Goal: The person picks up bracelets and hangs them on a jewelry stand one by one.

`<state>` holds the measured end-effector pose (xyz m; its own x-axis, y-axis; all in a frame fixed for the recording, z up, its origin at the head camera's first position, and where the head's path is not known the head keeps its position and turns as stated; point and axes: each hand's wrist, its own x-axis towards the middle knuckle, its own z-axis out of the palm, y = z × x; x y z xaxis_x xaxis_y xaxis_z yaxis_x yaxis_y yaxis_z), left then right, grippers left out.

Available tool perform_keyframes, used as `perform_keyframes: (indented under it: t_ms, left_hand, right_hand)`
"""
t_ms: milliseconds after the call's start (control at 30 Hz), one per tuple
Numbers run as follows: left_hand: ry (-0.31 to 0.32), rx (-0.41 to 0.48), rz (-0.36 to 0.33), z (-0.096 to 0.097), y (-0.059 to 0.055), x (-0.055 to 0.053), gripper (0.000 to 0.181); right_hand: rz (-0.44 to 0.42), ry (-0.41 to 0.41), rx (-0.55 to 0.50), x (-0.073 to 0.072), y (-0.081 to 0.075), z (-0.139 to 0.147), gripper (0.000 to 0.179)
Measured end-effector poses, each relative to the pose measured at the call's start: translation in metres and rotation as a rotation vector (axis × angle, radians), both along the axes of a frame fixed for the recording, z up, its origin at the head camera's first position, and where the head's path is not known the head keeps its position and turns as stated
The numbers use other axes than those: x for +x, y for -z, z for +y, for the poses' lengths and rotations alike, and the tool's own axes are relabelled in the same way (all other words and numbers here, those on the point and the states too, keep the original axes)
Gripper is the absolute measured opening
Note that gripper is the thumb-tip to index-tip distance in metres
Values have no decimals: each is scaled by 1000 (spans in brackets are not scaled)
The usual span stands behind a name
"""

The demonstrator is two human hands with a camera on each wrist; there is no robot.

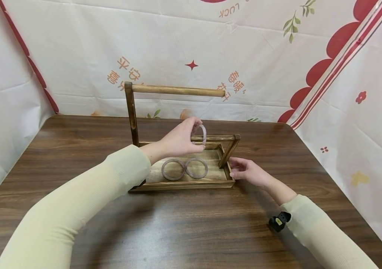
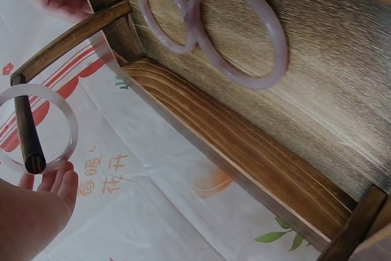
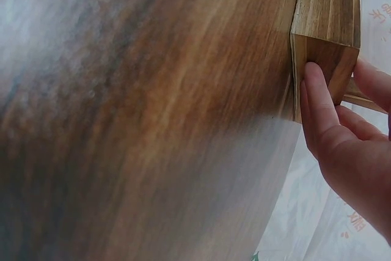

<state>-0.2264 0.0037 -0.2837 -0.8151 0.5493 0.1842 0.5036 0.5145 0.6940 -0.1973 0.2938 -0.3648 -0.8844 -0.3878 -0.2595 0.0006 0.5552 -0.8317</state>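
Note:
A wooden display stand [image 1: 191, 184] has a shallow tray base and two arms, one tall, one low. My left hand [image 1: 181, 138] pinches a pale lilac bangle [image 1: 205, 134] between thumb and fingertips at the low bar [image 1: 222, 138]. In the left wrist view the bar's free end shows across the ring's opening. Two more bangles [image 1: 173, 169] lie side by side in the tray. My right hand [image 1: 249, 172] holds the tray's right end. Seen from the right wrist, its fingers [image 3: 321, 96] lie along the end wall while the thumb is at the upper edge.
The stand sits on a dark wood-grain table [image 1: 191, 228]. Its tall bar [image 1: 177, 90] runs above and behind my left hand. A white printed cloth [image 1: 164, 41] hangs behind the table and along its sides. A black wrist device [image 1: 279, 221] is strapped on my right sleeve.

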Motion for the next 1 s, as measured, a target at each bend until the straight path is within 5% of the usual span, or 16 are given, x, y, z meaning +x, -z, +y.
perform_keyframes:
  t_ms: [700, 1000]
  left_hand:
    - [20, -93, -24, 14, -10, -1, 70]
    - [-17, -200, 90, 25, -12, 1, 66]
  right_hand:
    - [1, 2, -5, -1, 0, 0, 66]
    - [3, -3, -2, -1, 0, 0, 66]
